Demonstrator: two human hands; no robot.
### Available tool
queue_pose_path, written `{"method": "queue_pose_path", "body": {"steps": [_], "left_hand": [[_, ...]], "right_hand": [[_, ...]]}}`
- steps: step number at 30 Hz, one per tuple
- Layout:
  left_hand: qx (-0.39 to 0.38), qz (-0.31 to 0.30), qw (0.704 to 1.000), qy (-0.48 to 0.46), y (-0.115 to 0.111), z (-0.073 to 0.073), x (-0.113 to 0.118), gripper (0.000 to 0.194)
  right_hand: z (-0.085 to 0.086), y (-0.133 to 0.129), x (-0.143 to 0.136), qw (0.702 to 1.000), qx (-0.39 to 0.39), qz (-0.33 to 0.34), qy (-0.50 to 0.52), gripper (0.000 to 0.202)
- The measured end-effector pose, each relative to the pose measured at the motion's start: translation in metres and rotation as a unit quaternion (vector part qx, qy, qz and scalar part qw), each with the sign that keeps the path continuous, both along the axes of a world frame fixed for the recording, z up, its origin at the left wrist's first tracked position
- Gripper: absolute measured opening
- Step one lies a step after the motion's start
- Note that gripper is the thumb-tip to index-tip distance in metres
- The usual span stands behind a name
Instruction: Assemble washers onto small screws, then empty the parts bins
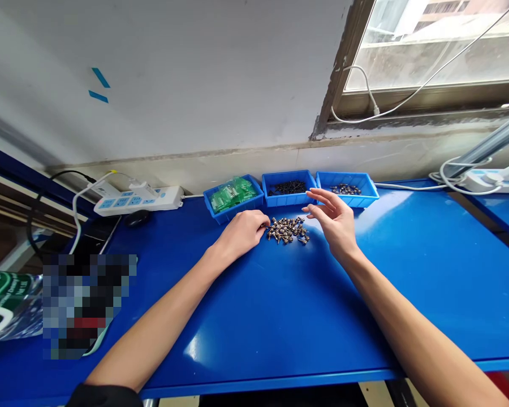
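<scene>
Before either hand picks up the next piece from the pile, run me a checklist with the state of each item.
1. Pile of small metal parts gathered in one spot on the blue table: ok.
2. Left hand at the pile's left edge, fingers curled at the nearest pieces: ok; whether it grips one, cannot tell.
3. Right hand open and empty, raised just right of the pile: ok.
4. Three blue bins behind the pile unobstructed: green-parts bin, black-parts bin, dark-parts bin: ok.
5. Power strip and its cables away from both hands: ok.
</scene>
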State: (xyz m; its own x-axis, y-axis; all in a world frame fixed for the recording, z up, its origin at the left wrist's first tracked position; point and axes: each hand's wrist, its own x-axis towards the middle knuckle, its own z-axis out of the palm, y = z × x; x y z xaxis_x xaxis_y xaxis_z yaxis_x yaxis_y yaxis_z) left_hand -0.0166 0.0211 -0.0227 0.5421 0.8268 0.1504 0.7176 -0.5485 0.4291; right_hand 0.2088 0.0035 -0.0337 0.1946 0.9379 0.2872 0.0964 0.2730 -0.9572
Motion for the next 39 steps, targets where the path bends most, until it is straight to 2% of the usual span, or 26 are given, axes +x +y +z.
{"method": "queue_pose_path", "body": {"steps": [11, 15, 21, 26, 32, 39], "left_hand": [[-0.038, 0.032, 0.99, -0.132, -0.004, -0.006, 0.009, 0.016], [-0.031, 0.042, 0.979, -0.196, -0.007, -0.003, 0.014, 0.012], [-0.057, 0.032, 0.948, -0.311, -0.009, 0.008, 0.015, 0.007], [-0.108, 0.028, 0.919, -0.378, -0.01, 0.012, 0.016, 0.015], [-0.124, 0.046, 0.907, -0.401, -0.011, 0.012, 0.018, 0.018], [-0.161, 0.047, 0.893, -0.418, -0.013, 0.013, 0.019, 0.022]], "right_hand": [[0.004, -0.004, -0.004, 0.999, -0.023, 0.031, 0.004, 0.03], [0.003, -0.005, -0.007, 0.999, -0.015, 0.036, -0.011, 0.028], [0.003, -0.008, -0.009, 0.989, -0.049, 0.137, -0.025, 0.027], [0.003, -0.009, -0.011, 0.976, -0.089, 0.197, 0.005, 0.037], [0.004, -0.009, -0.012, 0.963, -0.133, 0.227, 0.053, 0.037], [0.007, -0.01, -0.013, 0.958, -0.151, 0.222, 0.096, 0.037]]}}
